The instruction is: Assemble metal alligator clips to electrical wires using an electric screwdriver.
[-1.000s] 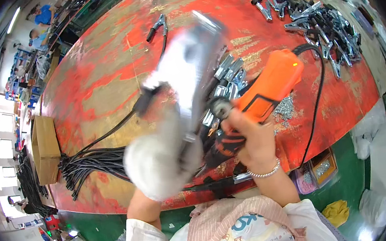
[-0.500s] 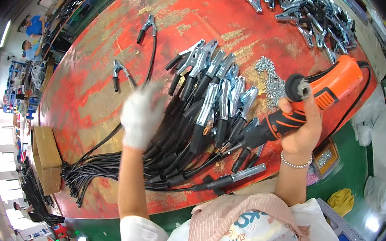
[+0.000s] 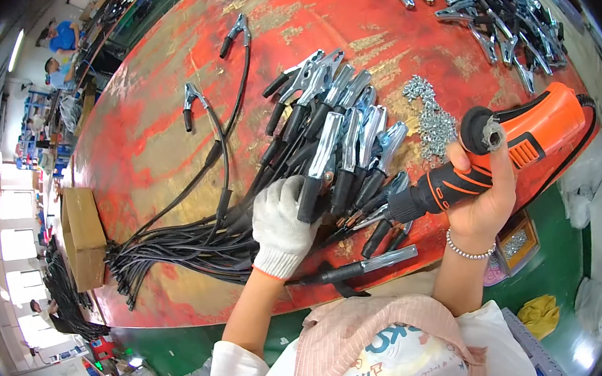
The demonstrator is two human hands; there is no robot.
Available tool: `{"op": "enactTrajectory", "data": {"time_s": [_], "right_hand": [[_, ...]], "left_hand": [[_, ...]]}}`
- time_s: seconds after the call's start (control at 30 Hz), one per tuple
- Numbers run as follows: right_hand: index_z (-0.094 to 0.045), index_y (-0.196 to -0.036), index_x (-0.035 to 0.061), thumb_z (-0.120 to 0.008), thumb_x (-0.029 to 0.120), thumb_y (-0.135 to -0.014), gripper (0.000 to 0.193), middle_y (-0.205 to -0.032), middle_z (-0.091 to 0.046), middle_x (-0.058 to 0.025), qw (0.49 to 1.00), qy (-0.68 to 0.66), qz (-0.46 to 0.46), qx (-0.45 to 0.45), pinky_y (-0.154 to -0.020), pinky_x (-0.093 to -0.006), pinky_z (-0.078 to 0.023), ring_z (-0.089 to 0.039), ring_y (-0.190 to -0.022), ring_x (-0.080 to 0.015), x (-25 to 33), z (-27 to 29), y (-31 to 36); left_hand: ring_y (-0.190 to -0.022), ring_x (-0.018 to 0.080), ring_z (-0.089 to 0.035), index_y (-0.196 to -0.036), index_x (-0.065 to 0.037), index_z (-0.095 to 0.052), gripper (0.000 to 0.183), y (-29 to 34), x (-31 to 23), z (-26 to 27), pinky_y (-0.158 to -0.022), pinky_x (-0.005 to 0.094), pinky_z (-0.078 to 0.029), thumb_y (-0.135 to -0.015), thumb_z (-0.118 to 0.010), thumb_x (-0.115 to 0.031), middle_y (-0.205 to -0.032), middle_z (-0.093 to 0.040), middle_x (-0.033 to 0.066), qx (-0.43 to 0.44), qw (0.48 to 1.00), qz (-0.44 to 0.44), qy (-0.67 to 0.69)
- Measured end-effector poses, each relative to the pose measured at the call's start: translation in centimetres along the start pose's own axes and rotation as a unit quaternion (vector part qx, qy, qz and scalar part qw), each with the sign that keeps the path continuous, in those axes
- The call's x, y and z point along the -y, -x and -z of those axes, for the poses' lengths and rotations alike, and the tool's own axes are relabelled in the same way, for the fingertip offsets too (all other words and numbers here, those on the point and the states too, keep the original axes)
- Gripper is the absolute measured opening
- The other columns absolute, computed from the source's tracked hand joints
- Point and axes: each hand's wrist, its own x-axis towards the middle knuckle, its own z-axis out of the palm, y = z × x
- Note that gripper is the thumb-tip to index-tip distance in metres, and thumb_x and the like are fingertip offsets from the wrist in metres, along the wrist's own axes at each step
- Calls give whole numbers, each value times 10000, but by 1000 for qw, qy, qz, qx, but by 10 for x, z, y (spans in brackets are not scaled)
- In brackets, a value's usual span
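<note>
My left hand [image 3: 280, 223], in a white knitted glove, is closed at the black grip of a battery clamp [image 3: 325, 147] on the near side of the pile; its fingertips are partly hidden. Bare, with a beaded bracelet, my right hand [image 3: 484, 202] holds an orange and black electric screwdriver [image 3: 541, 130]. The tool's nose points left toward the piled clamps, and its tip is hard to make out among them. Black cables [image 3: 169, 259] run from the clamps to the left. Another clamp [image 3: 389, 258] lies along the table's near edge.
Loose small screws or nuts [image 3: 432, 126] lie beyond the screwdriver. A heap of clamps [image 3: 503, 20] sits at the far right of the red, worn table [image 3: 158, 151]. Two cabled clamps [image 3: 193, 100] lie apart at left. A cardboard box [image 3: 84, 240] stands at the left edge.
My left hand has come right and nearer, from over the cables to the clamp's grip, where it has closed. The screwdriver has shifted slightly right in my right hand.
</note>
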Motion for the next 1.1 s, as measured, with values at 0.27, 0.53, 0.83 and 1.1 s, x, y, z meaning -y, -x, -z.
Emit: {"op": "enactTrajectory", "data": {"time_s": [0.27,0.53,0.83,1.1], "right_hand": [[-467,-1138,52,-587,130,-872,302,-913,-558,-43,1000,-6,18,-19,-603,-250,-409,-489,-732,-96,9,8,-1],[-471,-1146,62,-571,113,-883,286,-926,-567,-43,1000,-19,9,19,-598,-249,-420,-502,-737,-97,11,4,-1],[-477,-1157,75,-589,91,-871,307,-960,-576,-43,999,-29,33,-1,-589,-256,-422,-517,-750,-98,16,10,-2],[-485,-1171,2,-723,21,-725,506,-947,-629,-76,997,10,-76,-28,-673,-278,-517,-623,-770,-152,2,-6,22]], "left_hand": [[-787,244,-624,-1182,-124,-524,451,0,0,17,-686,364,-499,-737,-581,-74,-966,-644,98,-44,997,-25,-53],[-928,129,-558,-1191,-4,-485,430,-26,17,37,-822,275,-442,-797,-615,-119,-977,-618,91,138,835,128,516],[-761,276,-651,-1073,-77,-564,250,-36,2,27,-675,374,-494,-869,-562,-221,-852,-663,130,107,950,137,260],[-554,68,-507,-1032,-2,-499,219,2,-34,62,-484,199,-418,-885,-553,-154,-783,-614,72,-59,848,219,480]]}}
